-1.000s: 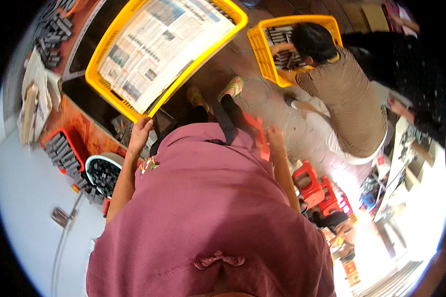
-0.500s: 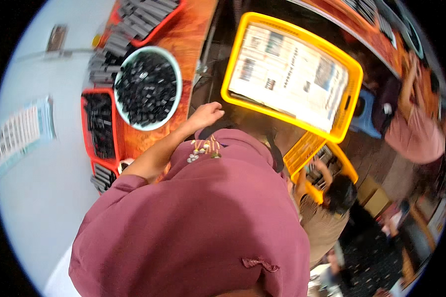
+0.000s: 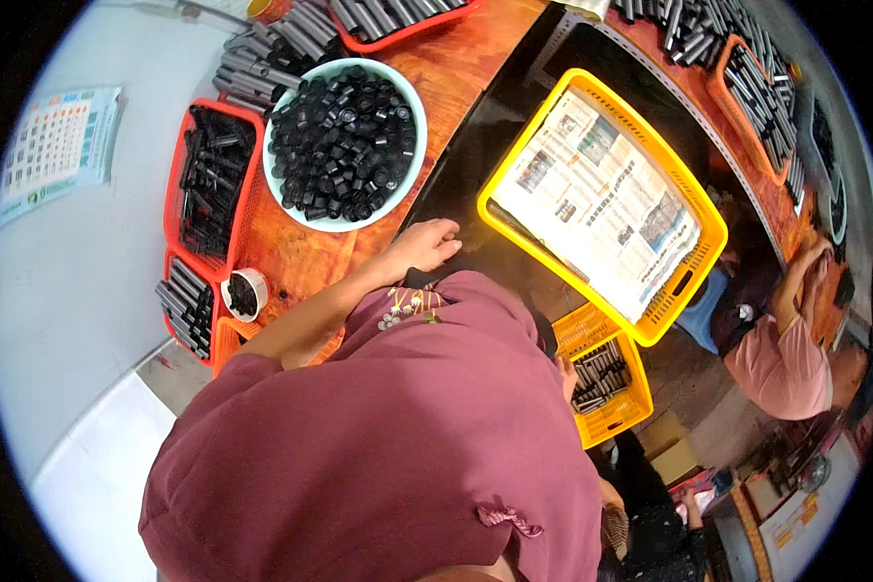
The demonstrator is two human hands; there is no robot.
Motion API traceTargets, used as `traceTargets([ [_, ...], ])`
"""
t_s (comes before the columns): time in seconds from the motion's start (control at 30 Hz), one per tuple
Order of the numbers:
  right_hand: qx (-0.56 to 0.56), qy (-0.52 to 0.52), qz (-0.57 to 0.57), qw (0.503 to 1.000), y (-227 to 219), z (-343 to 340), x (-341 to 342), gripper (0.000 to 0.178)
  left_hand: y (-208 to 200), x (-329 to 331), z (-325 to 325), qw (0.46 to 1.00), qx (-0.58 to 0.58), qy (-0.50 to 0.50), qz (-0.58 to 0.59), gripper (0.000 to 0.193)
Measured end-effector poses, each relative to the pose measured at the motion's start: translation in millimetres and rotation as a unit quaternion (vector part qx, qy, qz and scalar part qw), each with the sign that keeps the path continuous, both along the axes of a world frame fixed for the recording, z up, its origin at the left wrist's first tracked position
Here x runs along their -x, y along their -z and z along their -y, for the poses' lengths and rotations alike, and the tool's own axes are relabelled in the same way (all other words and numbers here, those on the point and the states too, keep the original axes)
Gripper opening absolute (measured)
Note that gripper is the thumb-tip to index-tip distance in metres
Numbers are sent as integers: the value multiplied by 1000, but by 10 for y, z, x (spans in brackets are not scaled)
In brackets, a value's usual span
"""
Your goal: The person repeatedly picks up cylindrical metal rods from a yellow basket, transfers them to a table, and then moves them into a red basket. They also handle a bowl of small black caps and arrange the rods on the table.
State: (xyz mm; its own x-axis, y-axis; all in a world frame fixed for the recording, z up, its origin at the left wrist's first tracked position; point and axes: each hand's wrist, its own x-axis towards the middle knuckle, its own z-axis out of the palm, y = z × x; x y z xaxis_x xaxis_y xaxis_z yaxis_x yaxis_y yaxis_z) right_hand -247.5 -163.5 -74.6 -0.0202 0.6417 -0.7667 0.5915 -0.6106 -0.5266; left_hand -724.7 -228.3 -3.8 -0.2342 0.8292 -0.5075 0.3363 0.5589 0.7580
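My left hand (image 3: 424, 246) lies near my lap beside the wooden table's edge, its fingers loosely bent and slightly apart, with nothing seen in them. Closest on the table is a pale green basin (image 3: 419, 160) heaped with small black caps (image 3: 335, 145). My right hand is hidden from view. Ahead and to the right stands a yellow crate (image 3: 713, 233) lined with a sheet of newspaper (image 3: 592, 194).
Red baskets (image 3: 252, 175) of black and grey tubes and a small white cup (image 3: 245, 295) line the table's left. A second yellow crate (image 3: 640, 388) holds short tubes, a person's hand (image 3: 565, 376) at its edge. Another person (image 3: 781, 359) sits at the right-hand table.
My view has shifted, so the table and crates appear in different places. My left hand stays near my lap. The person reaching into the smaller crate is now mostly hidden behind my body.
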Motion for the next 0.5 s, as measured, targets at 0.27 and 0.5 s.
traceTargets([
  [0.27,55,58,64,995,-230,-105,394,24,-46,192,-414,996,28,-33,75,43],
  [0.5,57,142,52,987,-4,135,233,24,49,165,-753,997,30,50,59,41],
])
